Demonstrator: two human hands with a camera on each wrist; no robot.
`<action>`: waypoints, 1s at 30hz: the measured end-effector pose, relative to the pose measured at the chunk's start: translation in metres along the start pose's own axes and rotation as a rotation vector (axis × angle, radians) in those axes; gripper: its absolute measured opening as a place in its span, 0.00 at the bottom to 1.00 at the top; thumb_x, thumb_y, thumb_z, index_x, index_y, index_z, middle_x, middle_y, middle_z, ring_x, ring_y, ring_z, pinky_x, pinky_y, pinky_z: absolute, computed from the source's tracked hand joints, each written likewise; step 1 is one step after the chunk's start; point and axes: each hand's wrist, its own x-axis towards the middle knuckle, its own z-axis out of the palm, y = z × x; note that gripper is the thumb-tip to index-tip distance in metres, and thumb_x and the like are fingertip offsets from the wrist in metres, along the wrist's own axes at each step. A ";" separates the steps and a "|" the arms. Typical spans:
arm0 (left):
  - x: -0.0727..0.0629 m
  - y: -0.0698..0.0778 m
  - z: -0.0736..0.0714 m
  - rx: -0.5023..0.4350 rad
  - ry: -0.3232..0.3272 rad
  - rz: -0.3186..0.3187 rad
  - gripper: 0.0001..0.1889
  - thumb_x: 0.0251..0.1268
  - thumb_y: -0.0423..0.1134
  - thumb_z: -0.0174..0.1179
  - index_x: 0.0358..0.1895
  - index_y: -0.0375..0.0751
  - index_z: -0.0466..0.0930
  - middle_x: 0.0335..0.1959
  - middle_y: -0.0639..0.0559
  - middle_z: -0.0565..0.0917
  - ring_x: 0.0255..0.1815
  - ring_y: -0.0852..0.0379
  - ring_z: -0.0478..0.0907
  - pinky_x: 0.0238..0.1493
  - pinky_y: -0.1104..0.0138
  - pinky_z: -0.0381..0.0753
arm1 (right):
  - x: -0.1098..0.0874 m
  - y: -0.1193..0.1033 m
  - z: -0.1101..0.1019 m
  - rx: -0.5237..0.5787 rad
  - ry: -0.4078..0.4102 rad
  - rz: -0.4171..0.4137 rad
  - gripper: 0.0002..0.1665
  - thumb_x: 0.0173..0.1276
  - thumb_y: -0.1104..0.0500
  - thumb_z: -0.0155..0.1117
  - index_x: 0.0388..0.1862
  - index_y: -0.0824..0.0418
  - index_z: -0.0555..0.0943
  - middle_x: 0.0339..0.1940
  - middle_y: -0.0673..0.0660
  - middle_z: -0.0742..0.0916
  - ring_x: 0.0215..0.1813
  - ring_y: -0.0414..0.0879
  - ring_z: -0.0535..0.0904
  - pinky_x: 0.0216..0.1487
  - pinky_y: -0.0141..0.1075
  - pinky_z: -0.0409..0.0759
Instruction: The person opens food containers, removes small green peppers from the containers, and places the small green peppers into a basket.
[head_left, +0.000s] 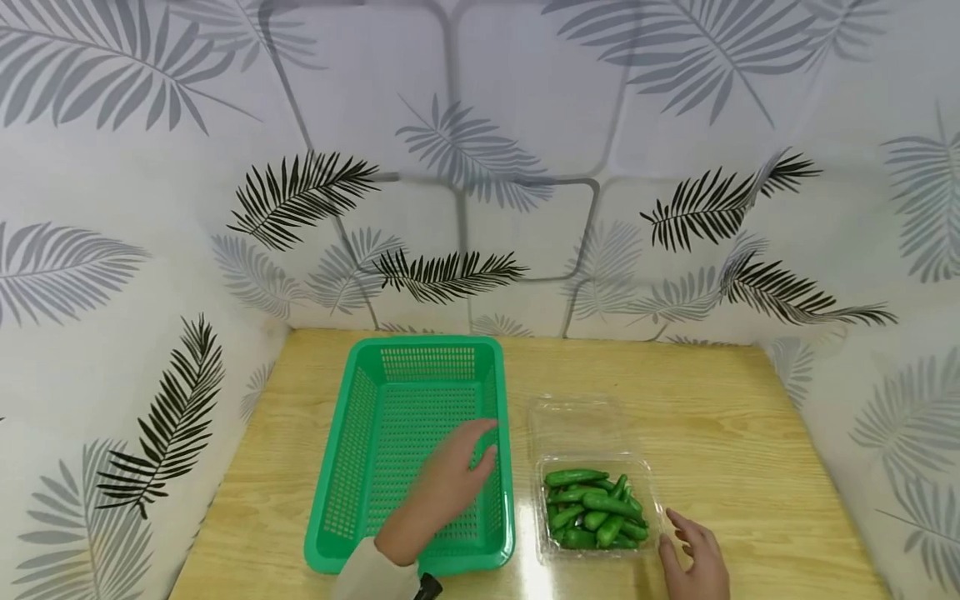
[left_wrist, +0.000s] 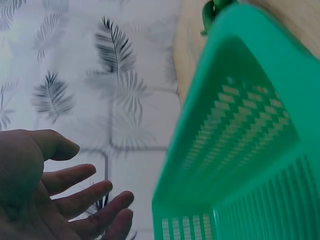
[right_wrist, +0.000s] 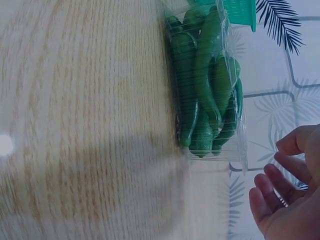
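Observation:
A green plastic basket [head_left: 335,467] with slotted walls stands on the table, its inside bare. Over its right part hovers my left hand [head_left: 454,472], fingers relaxed and holding nothing; in the left wrist view the hand [left_wrist: 65,185] is beside the basket [left_wrist: 240,30] with its fingers spread. To the basket's right is a clear plastic box [head_left: 651,477], filled with several green peppers [head_left: 596,508]. My right hand [head_left: 697,557] is just off the box's right front corner, its fingers loosely bent and nothing between them. The right wrist view shows the peppers [right_wrist: 202,80] through the box wall.
The clear hinged lid [head_left: 573,421] of the box lies folded back behind it on the wooden table [head_left: 690,408]. Leaf-patterned sheets [head_left: 517,242] close off the back and both sides of the table.

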 end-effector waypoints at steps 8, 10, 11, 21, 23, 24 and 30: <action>-0.023 -0.042 -0.034 0.263 0.433 0.107 0.13 0.60 0.30 0.59 0.49 0.38 0.79 0.47 0.45 0.81 0.47 0.46 0.78 0.45 0.54 0.77 | 0.001 -0.002 0.002 -0.086 0.008 -0.210 0.18 0.59 0.69 0.63 0.50 0.62 0.80 0.44 0.60 0.81 0.44 0.51 0.76 0.42 0.28 0.72; -0.029 -0.053 -0.042 0.342 0.499 0.099 0.13 0.58 0.30 0.60 0.47 0.39 0.80 0.45 0.44 0.82 0.44 0.44 0.79 0.39 0.52 0.78 | 0.002 -0.003 0.003 -0.089 -0.016 -0.260 0.19 0.58 0.70 0.63 0.50 0.63 0.80 0.45 0.61 0.80 0.45 0.53 0.77 0.43 0.37 0.75; -0.033 -0.058 -0.046 0.366 0.514 0.078 0.14 0.57 0.30 0.60 0.48 0.39 0.80 0.46 0.43 0.81 0.45 0.43 0.78 0.39 0.50 0.77 | 0.002 -0.003 0.004 -0.085 -0.029 -0.280 0.19 0.58 0.70 0.64 0.50 0.64 0.80 0.45 0.62 0.80 0.45 0.55 0.77 0.43 0.43 0.76; -0.067 -0.095 -0.072 0.419 0.411 -0.411 0.27 0.66 0.40 0.53 0.67 0.39 0.61 0.67 0.37 0.60 0.62 0.31 0.57 0.48 0.34 0.59 | 0.009 -0.006 0.014 -0.082 -0.121 -0.479 0.21 0.50 0.71 0.71 0.46 0.66 0.81 0.43 0.62 0.82 0.46 0.59 0.77 0.42 0.54 0.75; -0.073 -0.101 -0.072 0.396 0.408 -0.472 0.29 0.67 0.41 0.51 0.69 0.38 0.57 0.68 0.35 0.58 0.62 0.30 0.56 0.47 0.33 0.59 | 0.009 -0.007 0.016 -0.094 -0.150 -0.486 0.20 0.50 0.70 0.72 0.45 0.66 0.81 0.43 0.61 0.82 0.45 0.59 0.77 0.43 0.55 0.75; -0.075 -0.105 -0.072 0.391 0.403 -0.494 0.30 0.67 0.42 0.51 0.69 0.37 0.56 0.68 0.34 0.57 0.62 0.29 0.55 0.47 0.33 0.59 | 0.009 -0.007 0.016 -0.104 -0.165 -0.487 0.21 0.50 0.69 0.72 0.45 0.66 0.81 0.43 0.61 0.82 0.45 0.59 0.77 0.43 0.54 0.75; -0.085 -0.122 -0.066 0.340 0.357 -0.562 0.30 0.71 0.42 0.46 0.70 0.31 0.50 0.65 0.29 0.58 0.58 0.26 0.61 0.43 0.36 0.68 | 0.010 -0.012 0.018 -0.175 -0.269 -0.441 0.21 0.51 0.65 0.73 0.46 0.63 0.82 0.43 0.56 0.81 0.46 0.55 0.76 0.43 0.49 0.76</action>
